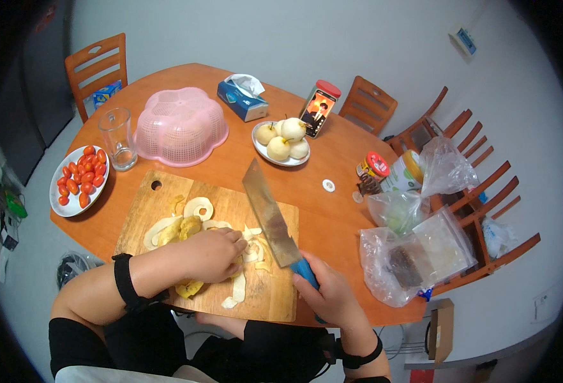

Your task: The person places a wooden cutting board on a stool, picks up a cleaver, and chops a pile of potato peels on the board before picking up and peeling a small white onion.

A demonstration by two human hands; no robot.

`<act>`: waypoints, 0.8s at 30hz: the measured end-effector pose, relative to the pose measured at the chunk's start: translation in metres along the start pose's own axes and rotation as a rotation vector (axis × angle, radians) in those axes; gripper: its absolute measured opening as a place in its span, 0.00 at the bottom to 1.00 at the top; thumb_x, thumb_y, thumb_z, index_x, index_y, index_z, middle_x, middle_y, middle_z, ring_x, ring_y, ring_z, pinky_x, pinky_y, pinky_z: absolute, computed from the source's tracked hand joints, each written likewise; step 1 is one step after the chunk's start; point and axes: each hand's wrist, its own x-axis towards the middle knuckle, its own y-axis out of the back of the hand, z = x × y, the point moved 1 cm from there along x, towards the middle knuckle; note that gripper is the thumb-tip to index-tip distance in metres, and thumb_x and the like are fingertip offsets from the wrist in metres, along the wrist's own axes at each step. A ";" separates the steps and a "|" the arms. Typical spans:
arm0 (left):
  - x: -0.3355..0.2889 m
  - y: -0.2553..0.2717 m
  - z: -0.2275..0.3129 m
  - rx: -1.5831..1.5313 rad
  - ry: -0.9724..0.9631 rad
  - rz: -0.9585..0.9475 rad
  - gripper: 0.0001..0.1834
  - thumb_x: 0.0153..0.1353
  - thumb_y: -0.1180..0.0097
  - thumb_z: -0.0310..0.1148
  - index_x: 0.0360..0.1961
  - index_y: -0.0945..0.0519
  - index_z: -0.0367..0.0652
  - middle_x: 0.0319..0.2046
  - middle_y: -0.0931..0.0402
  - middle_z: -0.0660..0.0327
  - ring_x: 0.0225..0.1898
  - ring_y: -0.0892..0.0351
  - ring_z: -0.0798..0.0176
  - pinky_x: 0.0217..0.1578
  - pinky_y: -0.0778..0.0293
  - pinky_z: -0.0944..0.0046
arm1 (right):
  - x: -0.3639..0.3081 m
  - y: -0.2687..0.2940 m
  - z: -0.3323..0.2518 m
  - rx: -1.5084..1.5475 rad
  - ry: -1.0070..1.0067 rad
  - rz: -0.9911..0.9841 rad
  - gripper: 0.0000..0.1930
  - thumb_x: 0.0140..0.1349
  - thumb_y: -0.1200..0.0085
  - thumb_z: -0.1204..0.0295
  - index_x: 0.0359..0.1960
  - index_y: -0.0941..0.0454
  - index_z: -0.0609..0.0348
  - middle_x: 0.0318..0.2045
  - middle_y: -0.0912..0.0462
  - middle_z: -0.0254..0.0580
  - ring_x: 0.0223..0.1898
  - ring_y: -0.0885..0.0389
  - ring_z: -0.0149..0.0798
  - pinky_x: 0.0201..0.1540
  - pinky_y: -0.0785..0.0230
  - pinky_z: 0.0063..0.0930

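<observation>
My right hand point(329, 293) grips the blue handle of a kitchen cleaver point(269, 220). Its broad blade tilts up and to the left, above the right part of a wooden cutting board point(198, 191). On the board, my left hand point(214, 255) lies palm down with curled fingers on a pile of pale yellow fruit peels point(253, 252). Whatever is under that palm is hidden. More curled peel strips point(198, 207) lie beyond and left of the left hand, and a browner yellow piece point(189, 289) shows below its wrist.
Beyond the board stand an upturned pink basket point(182, 124), a glass mug point(119, 140), a plate of red cherry tomatoes point(80, 175) and a plate of peeled pears point(281, 143). Farther back are a tissue box point(243, 102) and a phone point(318, 113). Plastic bags point(415, 255) lie at right.
</observation>
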 end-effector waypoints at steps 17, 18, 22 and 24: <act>-0.020 -0.003 0.005 0.058 0.009 0.225 0.22 0.54 0.45 0.45 0.43 0.24 0.39 0.40 0.25 0.55 0.45 0.27 0.52 0.45 0.32 0.57 | 0.018 -0.023 -0.001 -0.209 -0.193 -0.089 0.20 0.63 0.55 0.64 0.52 0.38 0.64 0.27 0.22 0.63 0.31 0.23 0.62 0.33 0.31 0.48; -0.020 -0.001 0.005 0.038 0.022 0.188 0.22 0.54 0.45 0.46 0.43 0.24 0.40 0.38 0.25 0.55 0.44 0.27 0.52 0.44 0.32 0.57 | 0.019 -0.022 -0.004 -0.216 -0.193 -0.075 0.20 0.63 0.55 0.64 0.52 0.38 0.64 0.27 0.22 0.63 0.31 0.23 0.62 0.33 0.31 0.48; -0.022 -0.002 0.001 0.017 0.019 0.148 0.21 0.53 0.45 0.47 0.39 0.23 0.40 0.35 0.24 0.55 0.43 0.26 0.51 0.43 0.32 0.56 | 0.031 -0.015 -0.015 -0.285 -0.179 -0.176 0.17 0.63 0.56 0.63 0.45 0.37 0.64 0.25 0.23 0.64 0.29 0.23 0.62 0.32 0.32 0.49; -0.023 -0.001 0.000 0.011 0.016 0.144 0.21 0.53 0.45 0.47 0.39 0.22 0.40 0.35 0.24 0.55 0.43 0.26 0.51 0.43 0.31 0.56 | 0.036 -0.012 -0.017 -0.279 -0.169 -0.213 0.17 0.63 0.56 0.62 0.43 0.37 0.65 0.24 0.23 0.65 0.29 0.23 0.62 0.32 0.32 0.49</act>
